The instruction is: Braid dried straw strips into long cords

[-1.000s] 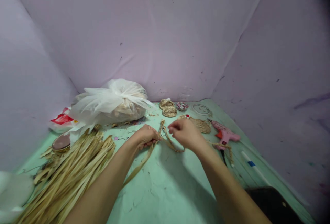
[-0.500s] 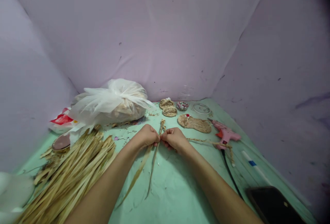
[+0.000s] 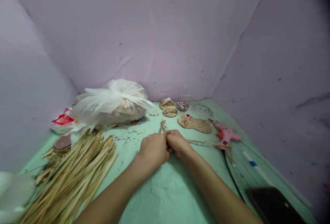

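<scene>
My left hand (image 3: 154,149) and my right hand (image 3: 176,142) meet at the middle of the green table (image 3: 170,189), both closed in a pinch on a braid of dried straw strips (image 3: 162,126). The braided end sticks out beyond my knuckles, pointing away from me. The loose strips below my hands are hidden under my left hand and forearm. A thin twisted straw cord (image 3: 196,141) runs right from my right hand toward the glue gun.
A big pile of loose straw strips (image 3: 69,176) lies at left, with a white plastic bag (image 3: 110,102) behind it. Woven straw pieces (image 3: 194,123), a bead dish (image 3: 182,106), a pink glue gun (image 3: 224,134), a white stick (image 3: 254,167) and a dark phone (image 3: 273,205) lie at right.
My right hand came back from the right to meet the left at the braid. My left hand then shifted right, covering the loose strips that trailed toward me.
</scene>
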`<state>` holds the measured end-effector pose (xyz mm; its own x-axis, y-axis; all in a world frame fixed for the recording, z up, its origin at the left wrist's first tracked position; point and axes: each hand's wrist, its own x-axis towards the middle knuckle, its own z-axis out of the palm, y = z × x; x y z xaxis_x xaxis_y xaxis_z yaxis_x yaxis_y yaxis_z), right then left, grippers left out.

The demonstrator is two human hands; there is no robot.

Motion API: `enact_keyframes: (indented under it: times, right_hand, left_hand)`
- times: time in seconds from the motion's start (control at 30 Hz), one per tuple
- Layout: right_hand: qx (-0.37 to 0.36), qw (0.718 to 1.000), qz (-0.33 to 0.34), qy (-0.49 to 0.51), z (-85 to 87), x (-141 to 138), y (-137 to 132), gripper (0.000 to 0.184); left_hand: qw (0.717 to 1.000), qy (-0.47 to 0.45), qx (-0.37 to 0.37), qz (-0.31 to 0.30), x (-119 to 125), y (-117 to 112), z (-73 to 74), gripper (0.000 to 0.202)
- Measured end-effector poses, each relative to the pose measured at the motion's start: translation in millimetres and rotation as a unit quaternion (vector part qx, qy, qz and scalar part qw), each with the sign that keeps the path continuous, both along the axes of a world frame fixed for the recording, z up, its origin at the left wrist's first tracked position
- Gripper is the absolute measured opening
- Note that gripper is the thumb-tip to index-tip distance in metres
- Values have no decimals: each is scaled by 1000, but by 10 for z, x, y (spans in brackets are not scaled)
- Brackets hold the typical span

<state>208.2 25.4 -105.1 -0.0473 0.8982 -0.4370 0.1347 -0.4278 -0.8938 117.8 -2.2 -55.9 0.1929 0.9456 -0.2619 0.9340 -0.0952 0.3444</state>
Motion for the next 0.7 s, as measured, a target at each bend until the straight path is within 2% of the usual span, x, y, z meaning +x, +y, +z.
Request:
enact_keyframes:
  times: [0.13,0.2,0.27,0.33,0.43,0.5,0.57,0.7]
  right_hand:
    - [10,1000,6,-13,-17,-2,7,15]
    - [16,1000,16,-13,-2,10,5,14]
    - [16,999,26,-12,26,19,-3,15]
    - [14,999,37,-13,58,23,-12,16]
    - [12,998,51,-20,102,29,-21,16]
    - [10,997,65,-28,122,43,-19,15]
    - [10,996,84,-41,128,70,-11,15]
    - [20,990,115,-73,86,152,18,12]
  left_hand:
    - [1000,-20,-9,-13,-140,131,33,13]
    - [994,-92,-47,30,-237,246,44,16]
    - [972,-187,-86,109,-286,339,19,16]
    - [937,-276,-146,156,-272,384,-42,14]
    - [893,-360,-228,144,-205,391,-158,8]
    - [881,-377,-254,132,-191,395,-218,12]
    - [883,-369,-258,130,-212,412,-251,13]
    - [916,-306,-218,141,-258,436,-280,12]
